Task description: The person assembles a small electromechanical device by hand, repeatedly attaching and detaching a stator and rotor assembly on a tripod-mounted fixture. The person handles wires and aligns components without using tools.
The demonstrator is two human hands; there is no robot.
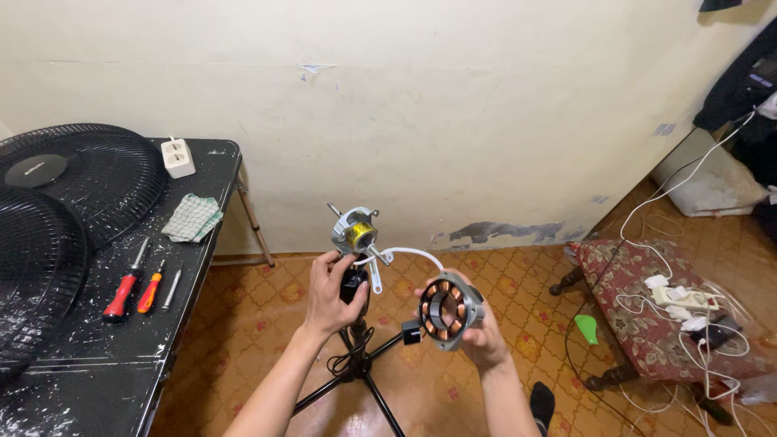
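The motor stator, a grey ring lined with copper windings, is held in the right hand, whose grip is closed around the ring's outer rim from below and behind, so that the open bore is turned up and to the left. The left hand is wrapped shut about the black neck at the top of the fan stand, just under the motor bracket with its yellow-banded core and protruding shaft. The stator is seen low and to the right of that bracket, apart from it, joined only by a white cable that arcs between the two (a small black plug hangs beside the ring). The bracket's shaft is tilted up and to the left, while the ring's axis appears to be aimed roughly back towards it; the right hand is the one nearer the stator, the left the nearer to the bracket. On the table at the left, fan grilles and screwdrivers are laid well apart from both hands.
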